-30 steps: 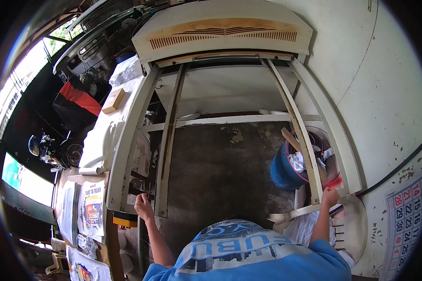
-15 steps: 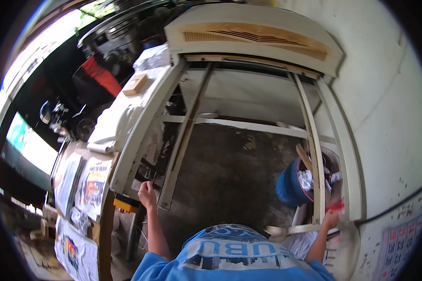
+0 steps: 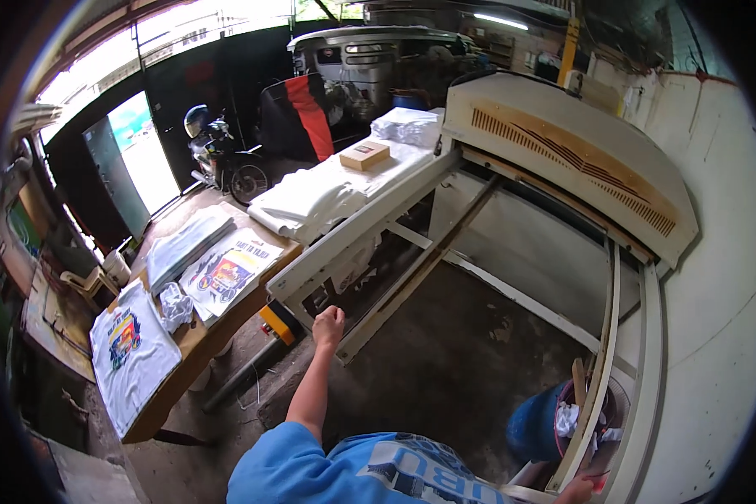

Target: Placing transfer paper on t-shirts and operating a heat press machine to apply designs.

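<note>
My left hand [image 3: 328,326] is closed in a fist above the near left end of a white metal machine frame [image 3: 370,220]; whatever its fingers hold is hidden. At the lower right edge, my right hand [image 3: 576,490] is partly cut off by the picture. A small red thing [image 3: 599,483] shows at its fingers, its kind unclear. Inside the frame run long rails [image 3: 428,260] over the dark floor. A pale hood [image 3: 563,160] with slotted vents, stained brown, tops the far end. A yellow-and-black box [image 3: 278,323] hangs under the left rail's near end.
Printed white shirts [image 3: 126,338] lie on a wooden table [image 3: 161,395] at left. Beyond it, white cloth [image 3: 311,195] carries a small cardboard box [image 3: 364,154]. A blue bin [image 3: 533,422] stands beneath the right rails, by the wall [image 3: 722,252]. A motorcycle [image 3: 231,164] is parked behind.
The view has swung left, bringing more of the shirt table, motorcycle and doorway into sight. My left hand remains closed by the frame's left end; my right hand now sits at the picture's lower edge.
</note>
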`<state>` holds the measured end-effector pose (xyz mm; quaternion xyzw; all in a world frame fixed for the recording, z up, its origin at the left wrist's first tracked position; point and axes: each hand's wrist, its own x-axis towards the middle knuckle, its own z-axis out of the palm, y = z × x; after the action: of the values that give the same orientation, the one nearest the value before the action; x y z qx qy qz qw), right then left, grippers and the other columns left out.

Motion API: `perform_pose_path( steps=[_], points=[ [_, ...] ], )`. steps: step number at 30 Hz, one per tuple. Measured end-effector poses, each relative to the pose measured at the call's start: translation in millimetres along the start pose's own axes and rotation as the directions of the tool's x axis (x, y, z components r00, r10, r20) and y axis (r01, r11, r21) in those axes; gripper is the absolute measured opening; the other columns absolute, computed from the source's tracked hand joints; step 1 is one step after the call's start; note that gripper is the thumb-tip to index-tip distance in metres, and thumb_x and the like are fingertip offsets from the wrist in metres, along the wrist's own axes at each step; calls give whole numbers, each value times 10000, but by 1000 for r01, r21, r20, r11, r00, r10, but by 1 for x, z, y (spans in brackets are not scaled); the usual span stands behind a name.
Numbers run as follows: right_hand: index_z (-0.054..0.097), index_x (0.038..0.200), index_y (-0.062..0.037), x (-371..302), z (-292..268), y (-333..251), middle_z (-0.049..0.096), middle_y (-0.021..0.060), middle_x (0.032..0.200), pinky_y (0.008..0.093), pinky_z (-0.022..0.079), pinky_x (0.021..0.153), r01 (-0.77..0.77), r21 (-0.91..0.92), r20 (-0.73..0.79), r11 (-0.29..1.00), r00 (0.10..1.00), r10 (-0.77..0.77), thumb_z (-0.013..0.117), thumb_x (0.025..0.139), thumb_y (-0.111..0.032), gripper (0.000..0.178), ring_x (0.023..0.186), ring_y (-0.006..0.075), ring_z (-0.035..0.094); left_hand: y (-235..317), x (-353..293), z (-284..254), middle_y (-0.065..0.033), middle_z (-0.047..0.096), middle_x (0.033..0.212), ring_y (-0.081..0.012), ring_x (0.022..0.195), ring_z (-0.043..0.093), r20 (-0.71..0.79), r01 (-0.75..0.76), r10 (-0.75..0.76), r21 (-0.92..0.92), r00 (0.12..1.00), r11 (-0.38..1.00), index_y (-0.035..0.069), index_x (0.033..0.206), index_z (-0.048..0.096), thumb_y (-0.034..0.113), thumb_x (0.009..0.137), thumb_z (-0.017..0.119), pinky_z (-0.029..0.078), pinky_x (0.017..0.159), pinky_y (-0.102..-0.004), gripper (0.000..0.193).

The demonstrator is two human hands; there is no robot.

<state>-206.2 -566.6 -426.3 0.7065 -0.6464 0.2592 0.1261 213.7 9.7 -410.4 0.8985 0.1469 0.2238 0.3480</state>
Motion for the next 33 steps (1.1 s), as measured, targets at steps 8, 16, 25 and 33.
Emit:
perform_pose_path(
  steps=[8, 16, 25, 33],
  points=[
    [463, 940, 191, -1, -36, 0, 525, 322, 877, 449, 492, 530, 20, 159, 164, 987, 985, -46, 530, 734, -474, 700, 701, 387, 588, -1, -16, -6, -144, 596, 746, -317, 727, 580, 160, -155, 144, 55, 977, 986, 79, 748, 585, 268, 769, 503, 452, 642, -409, 207],
    [590, 616, 14, 4, -8, 53, 598, 176, 685, 435, 405, 750, 403, 382, 285, 832, 805, -521, 575, 678, -290, 310, 665, 351, 543, -27, -54, -26, -134, 474, 1021, -251, 1029, 418, 312, -572, 493, 265, 812, 776, 38, 913, 540, 293, 690, 593, 333, 834, -363, 343],
    [641, 683, 12, 12, 25, 71, 598, 184, 726, 410, 364, 836, 489, 193, 468, 851, 716, -518, 685, 596, -369, 394, 812, 317, 540, -13, -56, -42, -88, 466, 1079, -256, 1107, 346, 545, -426, 102, 510, 832, 747, 77, 996, 580, 387, 620, 694, 321, 874, -476, 500],
    [622, 633, 17, 16, 9, 67, 602, 161, 660, 397, 436, 708, 424, 271, 547, 864, 671, -501, 764, 463, -418, 488, 666, 321, 578, -22, -51, -32, -74, 505, 1038, -250, 1051, 406, 597, -504, 149, 487, 788, 713, 64, 943, 613, 357, 482, 784, 416, 795, -381, 572]
  ],
)
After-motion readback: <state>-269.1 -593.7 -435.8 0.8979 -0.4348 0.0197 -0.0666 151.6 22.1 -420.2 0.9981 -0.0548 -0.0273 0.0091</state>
